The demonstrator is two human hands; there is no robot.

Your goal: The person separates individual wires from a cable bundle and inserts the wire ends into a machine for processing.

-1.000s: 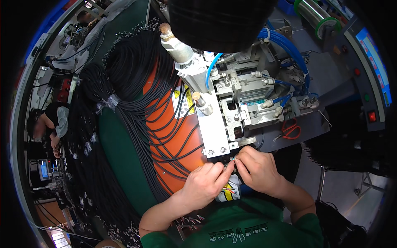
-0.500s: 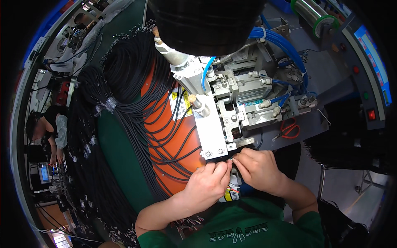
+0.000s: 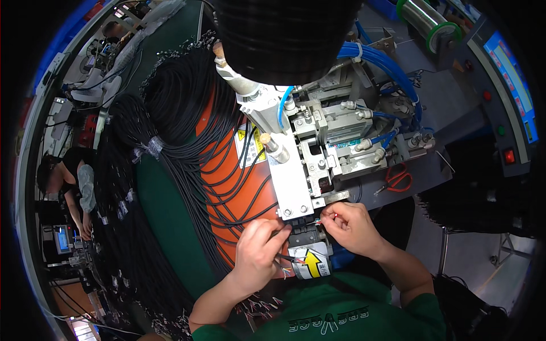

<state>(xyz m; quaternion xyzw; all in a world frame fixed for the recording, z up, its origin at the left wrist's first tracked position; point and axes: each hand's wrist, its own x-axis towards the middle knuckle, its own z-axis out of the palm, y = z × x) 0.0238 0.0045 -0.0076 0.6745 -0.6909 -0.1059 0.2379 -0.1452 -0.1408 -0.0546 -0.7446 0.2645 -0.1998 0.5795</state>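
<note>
My left hand (image 3: 257, 254) is closed, its fingertips at the left side of a small black clamp block (image 3: 302, 221) under the machine's front plate. A black cable (image 3: 286, 257) with bare coloured wire ends comes out beneath this hand, which appears to grip it. To the right of the block, my right hand (image 3: 351, 228) pinches thin coloured wires (image 3: 319, 221); red and white bits show by its fingers. The exact grip of both hands is partly hidden. Just above stands the machine's white metal plate (image 3: 291, 184).
Bundled black cables (image 3: 187, 148) spread over an orange board (image 3: 244, 196) on the left. Red-handled scissors (image 3: 398, 179) lie right of the machine. A yellow arrow label (image 3: 313, 263) faces me below the block. Top right are a solder wire spool (image 3: 430, 25) and a screen (image 3: 508, 85). Another person (image 3: 68, 176) works far left.
My left hand has moved left and down, away from my right hand, uncovering the black block and the yellow arrow label. The right hand has shifted slightly right.
</note>
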